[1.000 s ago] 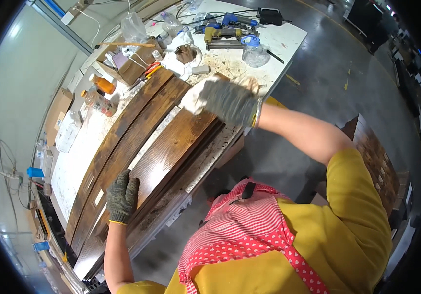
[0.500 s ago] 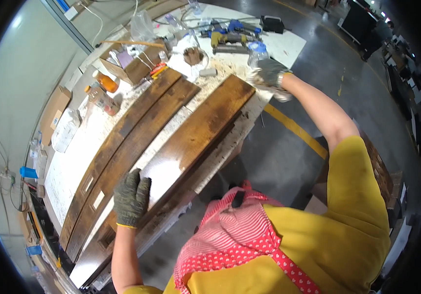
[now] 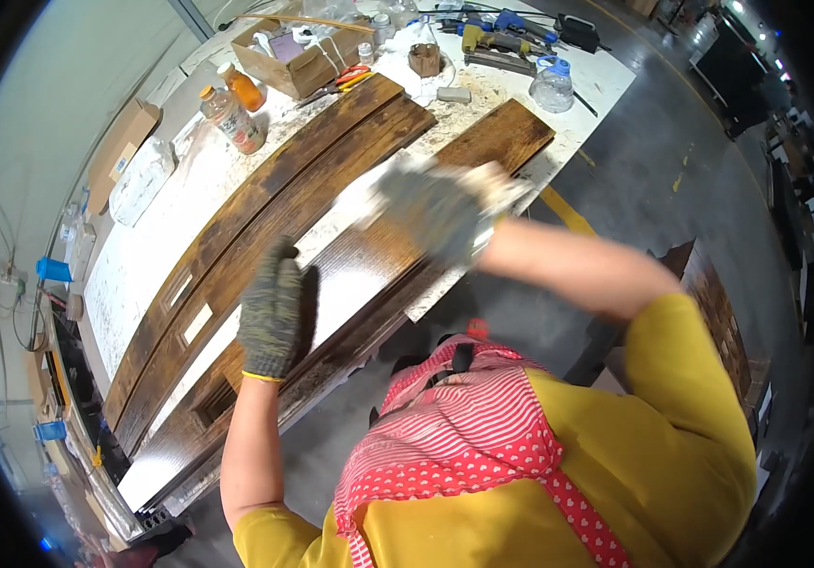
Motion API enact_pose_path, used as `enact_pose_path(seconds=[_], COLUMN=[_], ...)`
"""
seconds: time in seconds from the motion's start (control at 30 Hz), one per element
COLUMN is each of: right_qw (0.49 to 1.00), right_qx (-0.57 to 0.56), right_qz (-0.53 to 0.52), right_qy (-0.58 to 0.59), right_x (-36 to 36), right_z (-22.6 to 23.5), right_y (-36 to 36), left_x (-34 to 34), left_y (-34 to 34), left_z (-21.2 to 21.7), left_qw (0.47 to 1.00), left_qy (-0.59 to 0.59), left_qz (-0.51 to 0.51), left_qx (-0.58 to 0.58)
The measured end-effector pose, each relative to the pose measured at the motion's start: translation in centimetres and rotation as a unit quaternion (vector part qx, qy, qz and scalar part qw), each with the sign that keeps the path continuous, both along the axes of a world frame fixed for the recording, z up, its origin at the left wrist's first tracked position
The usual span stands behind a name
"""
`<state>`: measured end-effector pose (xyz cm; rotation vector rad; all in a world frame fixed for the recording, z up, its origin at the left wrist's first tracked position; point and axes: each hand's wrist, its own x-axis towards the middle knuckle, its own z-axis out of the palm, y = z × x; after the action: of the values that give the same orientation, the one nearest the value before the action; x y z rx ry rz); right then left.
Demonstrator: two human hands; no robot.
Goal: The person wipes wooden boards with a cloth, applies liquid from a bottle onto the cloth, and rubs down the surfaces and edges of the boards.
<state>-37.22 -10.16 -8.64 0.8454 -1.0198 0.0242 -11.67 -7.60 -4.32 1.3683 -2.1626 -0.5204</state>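
My left hand (image 3: 272, 317), in a dark speckled work glove, lies flat with fingers stretched out on the near brown wooden board (image 3: 355, 275), close to its left part. Smeared by motion, my gloved right hand (image 3: 440, 210) is over the same board, gripping a pale, crumpled cloth (image 3: 500, 186). The cloth seems to touch the wood, though the blur hides the exact contact. Light shines off the board's glossy middle. Beyond it, two more brown boards (image 3: 279, 194) lie side by side, with rectangular cutouts near their left ends.
On the white, stained table (image 3: 142, 308) stand two bottles (image 3: 234, 121) and an open cardboard box (image 3: 305, 71). Pliers (image 3: 343, 83), a grey block (image 3: 454, 95) and a clear bottle with a blue top (image 3: 552, 87) lie or stand farther right. Nail guns (image 3: 502, 45) lie at the far edge.
My right hand has swept with the cloth from beyond the board's far right end back over its middle. The view has shifted; my left hand still rests on the board.
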Motion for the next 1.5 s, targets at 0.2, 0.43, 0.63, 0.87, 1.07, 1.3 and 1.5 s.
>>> enact_pose_path(seconds=[0.2, 0.43, 0.63, 0.87, 1.07, 1.3, 1.5], right_qw=[0.358, 0.653, 0.616, 0.634, 0.634, 0.619, 0.601], right_qx=[0.651, 0.502, 0.541, 0.544, 0.544, 0.573, 0.561], right_qz=[0.487, 0.505, 0.351, 0.325, 0.345, 0.307, 0.345], right_qy=[-0.459, -0.259, -0.452, -0.444, -0.427, -0.440, -0.452], right_x=[10.6, -7.9, -6.6, -6.0, -5.7, -7.2, -1.8], right_z=[7.5, 7.5, 2.2, 2.9, 2.8, 2.1, 1.7], right_y=[3.5, -1.6, -1.7, -1.4, -1.4, -2.1, -1.8], left_x=[2.2, -4.7, -2.9, 15.1, -2.5, 11.3, 19.7], left_y=[-2.2, 4.3, 5.7, 13.0, 8.7, 12.6, 14.7], left_z=[-1.1, 3.2, -1.5, -2.3, -1.3, 0.3, 0.5], left_qw=[0.819, 0.987, 0.954, 0.813, 0.910, 0.909, 0.872], left_qy=[0.518, -0.080, -0.195, -0.334, -0.214, -0.275, -0.251], left_qz=[0.177, 0.061, 0.146, 0.409, 0.185, 0.215, 0.303], left_qx=[0.172, -0.128, -0.175, -0.247, -0.304, -0.227, -0.292])
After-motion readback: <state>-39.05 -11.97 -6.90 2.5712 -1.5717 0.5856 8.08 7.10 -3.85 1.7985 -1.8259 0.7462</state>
